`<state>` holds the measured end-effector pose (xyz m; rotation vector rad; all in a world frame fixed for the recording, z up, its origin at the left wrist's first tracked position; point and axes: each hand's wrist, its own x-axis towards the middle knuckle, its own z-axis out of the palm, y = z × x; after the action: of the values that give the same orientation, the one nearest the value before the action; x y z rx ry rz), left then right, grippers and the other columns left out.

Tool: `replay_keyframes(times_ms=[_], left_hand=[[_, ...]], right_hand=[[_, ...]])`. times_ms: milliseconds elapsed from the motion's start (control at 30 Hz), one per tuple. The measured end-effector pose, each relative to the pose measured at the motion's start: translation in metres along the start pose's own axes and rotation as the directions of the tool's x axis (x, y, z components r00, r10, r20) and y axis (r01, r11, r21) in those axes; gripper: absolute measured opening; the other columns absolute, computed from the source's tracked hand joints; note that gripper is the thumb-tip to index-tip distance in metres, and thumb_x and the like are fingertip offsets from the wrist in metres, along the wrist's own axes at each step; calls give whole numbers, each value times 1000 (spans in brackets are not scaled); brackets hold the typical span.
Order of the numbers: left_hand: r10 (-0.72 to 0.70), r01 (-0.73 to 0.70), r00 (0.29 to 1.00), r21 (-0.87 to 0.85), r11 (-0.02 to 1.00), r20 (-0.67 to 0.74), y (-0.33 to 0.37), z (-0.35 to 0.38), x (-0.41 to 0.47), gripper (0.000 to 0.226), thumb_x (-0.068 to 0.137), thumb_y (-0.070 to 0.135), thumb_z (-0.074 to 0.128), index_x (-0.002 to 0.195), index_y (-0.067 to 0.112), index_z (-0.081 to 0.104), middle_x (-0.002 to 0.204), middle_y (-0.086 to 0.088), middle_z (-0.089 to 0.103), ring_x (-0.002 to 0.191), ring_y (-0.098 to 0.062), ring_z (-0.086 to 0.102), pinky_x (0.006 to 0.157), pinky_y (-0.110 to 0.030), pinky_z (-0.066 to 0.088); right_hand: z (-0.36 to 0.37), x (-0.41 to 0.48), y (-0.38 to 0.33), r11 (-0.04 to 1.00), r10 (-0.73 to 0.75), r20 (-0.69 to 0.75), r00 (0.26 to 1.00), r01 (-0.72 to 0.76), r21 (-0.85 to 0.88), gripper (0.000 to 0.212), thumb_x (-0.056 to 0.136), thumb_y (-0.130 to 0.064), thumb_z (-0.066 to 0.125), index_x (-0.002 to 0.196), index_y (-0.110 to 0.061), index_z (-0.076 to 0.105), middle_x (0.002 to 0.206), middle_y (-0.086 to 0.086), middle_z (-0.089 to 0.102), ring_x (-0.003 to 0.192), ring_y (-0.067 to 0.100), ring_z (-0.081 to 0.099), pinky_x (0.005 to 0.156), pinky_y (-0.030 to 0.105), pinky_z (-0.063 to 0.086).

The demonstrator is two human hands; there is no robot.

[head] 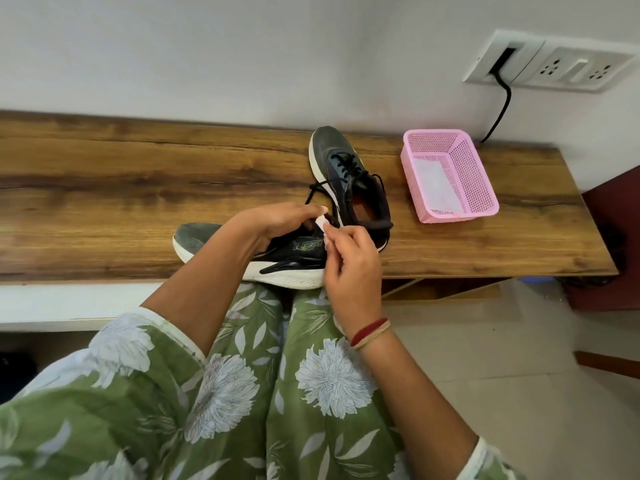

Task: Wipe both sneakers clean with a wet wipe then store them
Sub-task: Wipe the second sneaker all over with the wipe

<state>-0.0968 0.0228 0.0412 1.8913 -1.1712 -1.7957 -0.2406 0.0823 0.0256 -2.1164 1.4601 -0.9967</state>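
Stage: early, by my judgement; the wipe (321,222) is only a small folded white piece, and no wiping stroke is in progress.
Left hand (277,221): grip closed on one end of the wipe, the hand resting over the near sneaker (277,263).
Right hand (349,261): grip pinching the other end of the wipe between thumb and fingers; it looks as if the piece is being opened or unfolded.
Near sneaker: lies on its side along the front edge of the table (138,188), white sole toward the person.
Far sneaker (349,181): upright just behind, toe toward the back edge, laces loose.
Cleaning done: cannot tell; neither sneaker shows clear dirt or damp marks.
Left to do: wipe both sneakers, then store them.
Basket (481,188): pink, perforated, near the right end of the table, well apart from the far sneaker; holds only a pale flat sheet on its floor, nature unclear.
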Motion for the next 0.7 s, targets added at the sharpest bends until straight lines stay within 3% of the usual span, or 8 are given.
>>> replay_keyframes(times_ms=[133,267,367,433,533,600,667,700], left_hand=[[-9,9,1000,-12,1000,25,1,-1,0,48,92,53,46,103,9,63,105,-11,63,90,-22,57,94,-39,44],[-10,8,999,45,999,50,5,-3,-5,46,88,61,47,97,18,60,109,-6,60,100,-22,55,100,-42,43],[48,-60,995,130,990,93,9,-14,-12,61,86,67,43,118,18,62,119,-3,61,105,-18,55,99,-39,42],[93,-115,992,343,932,80,13,-25,-18,67,84,72,37,125,22,58,117,5,58,109,-14,47,104,-40,32],[142,-131,989,655,745,36,9,-39,-17,70,75,79,39,100,21,68,132,5,53,123,-19,43,109,-52,18],[219,-191,975,651,734,39,0,-38,-13,61,82,66,49,102,11,69,134,7,49,128,-20,42,112,-50,21],[275,-248,961,549,798,34,-7,-32,-10,57,86,53,56,92,-3,68,123,8,51,101,-10,54,92,-32,37],[305,-266,952,514,815,10,-9,-28,-10,58,86,49,58,83,-8,66,119,7,51,88,-4,53,81,-27,37]], right_hand=[[-12,-1,15,966,-210,95,973,221,-136,26,90,-7,48,108,0,66,91,11,59,84,22,55,74,25,45],[-12,7,18,993,-107,51,993,110,-47,24,88,-7,50,104,-3,67,91,8,60,85,19,56,75,33,49],[-12,-2,18,994,-107,71,992,105,35,22,89,-7,52,105,-4,67,92,6,61,85,16,57,75,32,51],[-18,-5,22,990,5,70,998,-15,142,19,90,-6,54,103,-8,67,94,1,60,86,10,58,75,29,53],[-26,-2,21,963,168,-17,986,-160,219,17,90,-6,57,101,-15,66,96,0,62,89,2,57,79,17,48],[-26,1,15,926,259,-69,963,-228,301,17,90,-7,58,99,-20,66,95,1,65,91,5,60,80,17,47],[-20,2,9,865,354,-60,933,-303,400,17,91,-9,59,97,-24,65,94,-3,67,91,7,62,81,20,49],[-16,2,6,831,405,-51,913,-344,438,18,91,-9,59,96,-25,65,93,-5,67,90,7,62,81,20,50]])
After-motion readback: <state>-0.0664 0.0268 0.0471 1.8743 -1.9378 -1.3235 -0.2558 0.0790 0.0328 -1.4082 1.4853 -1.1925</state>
